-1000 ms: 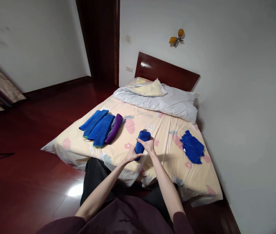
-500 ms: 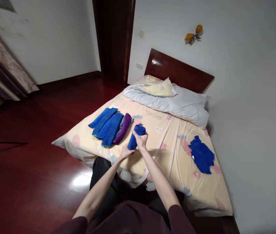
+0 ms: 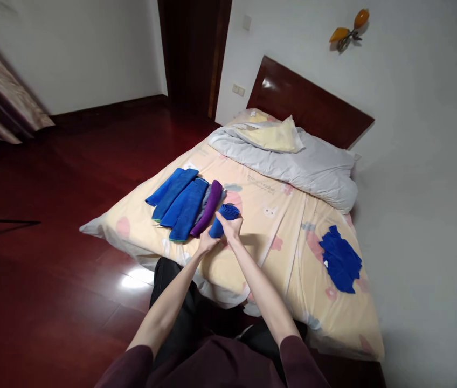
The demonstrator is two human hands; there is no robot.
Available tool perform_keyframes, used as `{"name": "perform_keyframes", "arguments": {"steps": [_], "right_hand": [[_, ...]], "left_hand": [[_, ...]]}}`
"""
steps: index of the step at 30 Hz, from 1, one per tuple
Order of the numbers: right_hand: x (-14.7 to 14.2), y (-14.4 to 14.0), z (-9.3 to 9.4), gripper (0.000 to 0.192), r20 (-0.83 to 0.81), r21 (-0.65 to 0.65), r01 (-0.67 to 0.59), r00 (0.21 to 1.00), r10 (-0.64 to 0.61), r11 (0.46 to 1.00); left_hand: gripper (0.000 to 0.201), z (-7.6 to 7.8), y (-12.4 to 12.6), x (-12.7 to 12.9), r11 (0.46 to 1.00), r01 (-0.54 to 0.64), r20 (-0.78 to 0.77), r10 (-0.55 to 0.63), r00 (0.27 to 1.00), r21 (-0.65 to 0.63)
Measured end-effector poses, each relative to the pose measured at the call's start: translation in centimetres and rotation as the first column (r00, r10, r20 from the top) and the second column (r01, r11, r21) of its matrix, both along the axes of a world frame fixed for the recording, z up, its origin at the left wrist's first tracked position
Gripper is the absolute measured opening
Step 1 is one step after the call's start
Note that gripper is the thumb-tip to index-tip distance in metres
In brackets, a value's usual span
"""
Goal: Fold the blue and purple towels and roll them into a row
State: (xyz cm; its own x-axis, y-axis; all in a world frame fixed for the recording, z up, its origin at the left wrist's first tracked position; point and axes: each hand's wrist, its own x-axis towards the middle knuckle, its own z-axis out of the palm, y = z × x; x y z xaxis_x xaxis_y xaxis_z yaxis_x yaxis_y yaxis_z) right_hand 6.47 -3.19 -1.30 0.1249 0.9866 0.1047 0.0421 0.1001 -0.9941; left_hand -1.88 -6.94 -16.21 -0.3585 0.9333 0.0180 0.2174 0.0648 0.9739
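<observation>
A rolled blue towel (image 3: 219, 226) is held between my two hands above the bed, its spiral end facing up and away. My left hand (image 3: 209, 240) grips the lower end, and my right hand (image 3: 232, 227) wraps round its right side near the top. Just left of the roll lies a purple rolled towel (image 3: 208, 207) with a greyish one beside it. Further left, several blue rolled towels (image 3: 188, 213) lie side by side on the bed. A crumpled blue cloth (image 3: 340, 260) with a small white tag rests near the bed's right edge.
The bed (image 3: 277, 285) has a pale patterned sheet. Towards the dark wooden headboard (image 3: 309, 99) lie a grey quilt (image 3: 321, 167) and a yellow pillow (image 3: 281, 137). A thin dark stand leg (image 3: 6, 221) sits on the red floor at left. A wall (image 3: 426, 215) borders the right side.
My hands have brought the rolled blue towel slightly left, nearer the purple roll, and its spiral end shows more. The camera view has tilted down a little.
</observation>
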Motion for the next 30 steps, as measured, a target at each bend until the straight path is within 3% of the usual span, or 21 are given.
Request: {"name": "perform_keyframes", "arguments": {"steps": [5, 14, 30], "right_hand": [[0.14, 0.24, -0.85, 0.053, 0.045, -0.077, 0.022, 0.999, -0.018, 0.997], [0.17, 0.08, -0.36, 0.050, 0.082, -0.025, -0.004, 0.997, 0.007, 1.000], [0.43, 0.11, -0.80, 0.054, 0.116, -0.036, 0.008, 0.993, -0.004, 0.999]], "left_hand": [[0.050, -0.22, -0.27, 0.16, 1.000, -0.016, 0.029, 0.015, 0.999, 0.017], [0.054, -0.57, 0.34, 0.62, 0.997, 0.068, 0.116, -0.072, 0.991, 0.041], [0.059, -0.04, 0.15, 0.57, 0.998, 0.056, 0.120, -0.056, 0.991, 0.002]]}}
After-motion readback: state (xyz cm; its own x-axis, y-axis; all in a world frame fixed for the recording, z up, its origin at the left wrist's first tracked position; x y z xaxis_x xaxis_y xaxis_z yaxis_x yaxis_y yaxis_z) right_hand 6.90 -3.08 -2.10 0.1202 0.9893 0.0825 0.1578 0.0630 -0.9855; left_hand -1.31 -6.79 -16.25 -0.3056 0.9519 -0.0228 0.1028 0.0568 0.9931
